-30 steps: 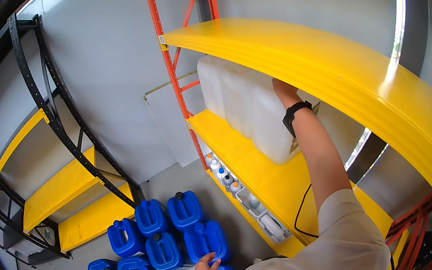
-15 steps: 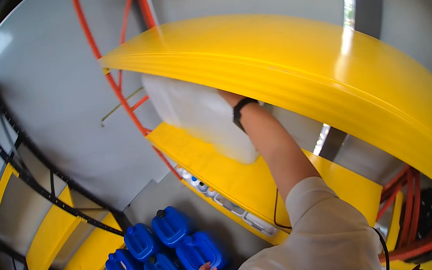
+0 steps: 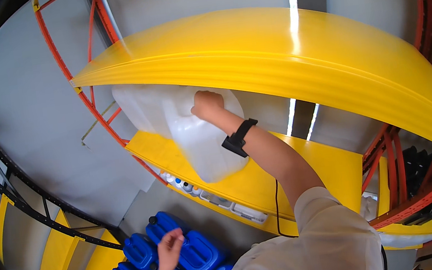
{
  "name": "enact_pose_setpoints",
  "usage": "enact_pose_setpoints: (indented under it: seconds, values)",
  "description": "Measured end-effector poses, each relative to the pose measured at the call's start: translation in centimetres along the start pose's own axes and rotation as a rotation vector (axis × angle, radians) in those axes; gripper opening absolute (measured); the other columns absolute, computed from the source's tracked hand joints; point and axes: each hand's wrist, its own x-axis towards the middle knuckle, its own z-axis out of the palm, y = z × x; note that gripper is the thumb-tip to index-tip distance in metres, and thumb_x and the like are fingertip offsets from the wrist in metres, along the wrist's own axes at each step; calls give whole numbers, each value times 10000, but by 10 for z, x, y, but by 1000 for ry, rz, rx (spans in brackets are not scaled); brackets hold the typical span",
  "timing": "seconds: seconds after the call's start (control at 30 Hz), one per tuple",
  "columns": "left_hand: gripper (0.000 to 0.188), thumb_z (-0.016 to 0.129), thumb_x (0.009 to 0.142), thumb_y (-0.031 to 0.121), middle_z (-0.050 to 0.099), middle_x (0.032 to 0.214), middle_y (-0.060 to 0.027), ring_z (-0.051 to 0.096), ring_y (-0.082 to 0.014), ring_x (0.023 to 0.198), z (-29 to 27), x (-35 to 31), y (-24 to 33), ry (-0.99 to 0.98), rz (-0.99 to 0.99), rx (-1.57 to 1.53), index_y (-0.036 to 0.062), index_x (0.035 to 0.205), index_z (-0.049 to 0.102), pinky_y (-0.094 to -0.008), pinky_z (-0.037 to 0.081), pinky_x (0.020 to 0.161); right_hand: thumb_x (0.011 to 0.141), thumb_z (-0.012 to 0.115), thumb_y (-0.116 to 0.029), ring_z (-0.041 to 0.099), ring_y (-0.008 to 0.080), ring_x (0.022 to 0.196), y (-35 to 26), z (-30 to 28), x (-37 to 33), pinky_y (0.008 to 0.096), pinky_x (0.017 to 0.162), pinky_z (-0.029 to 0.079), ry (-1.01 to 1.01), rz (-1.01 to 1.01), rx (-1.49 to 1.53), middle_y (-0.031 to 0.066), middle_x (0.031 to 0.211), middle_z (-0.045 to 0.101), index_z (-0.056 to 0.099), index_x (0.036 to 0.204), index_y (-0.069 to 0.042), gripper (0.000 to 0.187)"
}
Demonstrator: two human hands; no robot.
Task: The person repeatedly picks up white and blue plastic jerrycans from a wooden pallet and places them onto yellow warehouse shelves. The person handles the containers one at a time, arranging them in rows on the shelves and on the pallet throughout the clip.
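Grips translucent container (image 3: 204, 148) by its top with curled right hand (image 3: 207, 105), centre of frame, between yellow shelves (image 3: 246, 35). Has left hand (image 3: 170, 249) loosely open in front of blue canisters (image 3: 201, 252), lower left of centre in frame.

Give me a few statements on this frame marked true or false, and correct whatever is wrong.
1. The right hand grips the top of a white jug. True.
2. The white jug stands on top of the upper yellow shelf. False: it is beneath that shelf.
3. Several blue canisters are on the grey floor. True.
4. The left hand is carrying a blue bottle. False: it is empty.
5. There are black bands on both wrists. True.
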Motion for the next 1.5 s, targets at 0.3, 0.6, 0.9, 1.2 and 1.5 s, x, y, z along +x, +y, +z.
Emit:
enact_pose_setpoints:
  seconds: [0.3, 0.6, 0.9, 1.2, 1.5]
  values:
    - [291, 542, 912, 179, 620, 1031, -118, 615, -174, 887, 8, 51, 130, -36, 157, -339, -11, 1132, 556, -260, 487, 792, 704, 561, -168, 646, 335, 769, -28, -41, -97, 424, 676, 502, -158, -139, 115, 203, 787, 655, 647, 806, -5, 211]
    - [335, 526, 905, 209, 563, 1092, -239, 572, -316, 1032, 9, 34, 157, -183, -224, -904, -57, 1108, 504, -336, 493, 899, 680, 579, -125, 625, 304, 562, -68, -40, -202, 394, 544, 491, -112, -547, 252, 177, 625, 618, 595, 722, -4, 129]
    - [308, 478, 902, 204, 549, 1146, -190, 558, -291, 1077, -19, -44, 128, -91, -218, -801, -12, 1121, 486, -347, 528, 853, 669, 578, -121, 619, 301, 551, -101, -47, -261, 398, 537, 489, -171, -668, 341, 173, 619, 615, 612, 723, -2, 136]
    - [284, 513, 899, 211, 588, 1082, -196, 583, -307, 1042, -51, -156, 90, 27, -303, -748, -8, 1079, 523, -380, 546, 810, 687, 582, -160, 629, 343, 668, -137, -35, -356, 457, 613, 486, -491, -646, 542, 187, 704, 634, 611, 826, 4, 216]
    - [348, 464, 940, 184, 552, 1176, -181, 545, -255, 1073, -54, -267, 31, 47, -372, -1006, -36, 1209, 472, -323, 452, 896, 688, 592, -177, 629, 351, 692, -156, -32, -448, 463, 637, 484, -652, -765, 543, 175, 709, 637, 615, 848, -15, 229]
